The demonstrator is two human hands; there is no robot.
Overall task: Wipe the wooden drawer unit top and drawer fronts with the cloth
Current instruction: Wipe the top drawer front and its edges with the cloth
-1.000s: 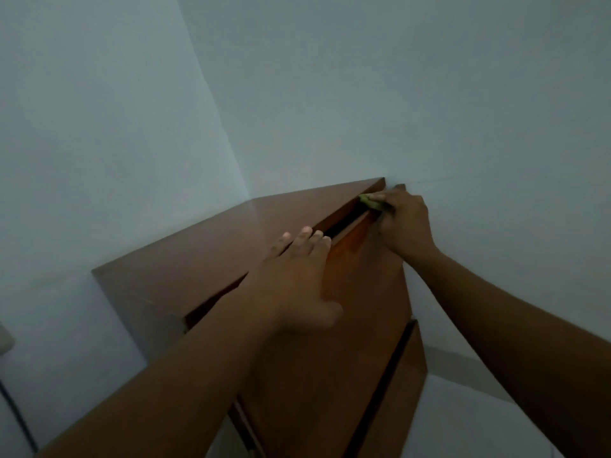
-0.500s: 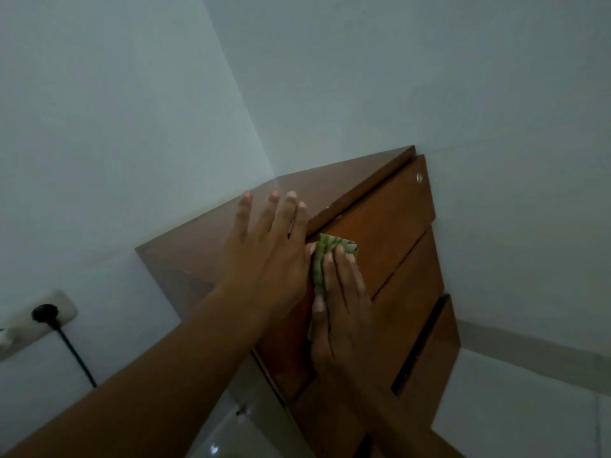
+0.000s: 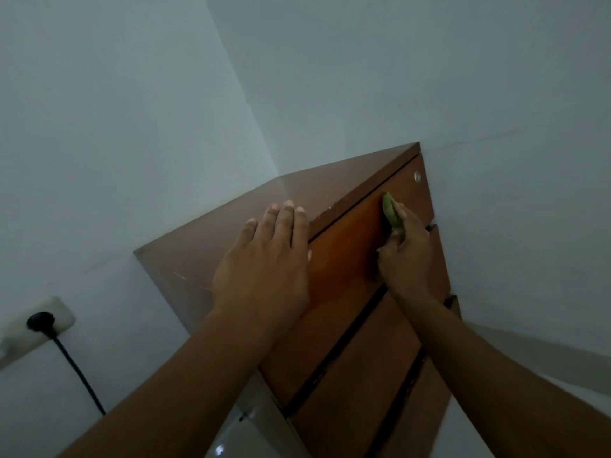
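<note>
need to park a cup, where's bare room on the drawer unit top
Bare: the top between the left hand and the wall corner, and rightward to its end. Crowded: the front edge under the left hand; right hand holds cloth against top drawer front.

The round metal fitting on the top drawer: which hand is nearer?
Right. The right hand holds the cloth close beside the fitting; the left hand lies flat on the unit's top, farther off.

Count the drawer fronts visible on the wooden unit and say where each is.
3. The top drawer front has the cloth against it; the middle drawer front is just below; the bottom drawer front runs off the frame, so more may be hidden.
</note>
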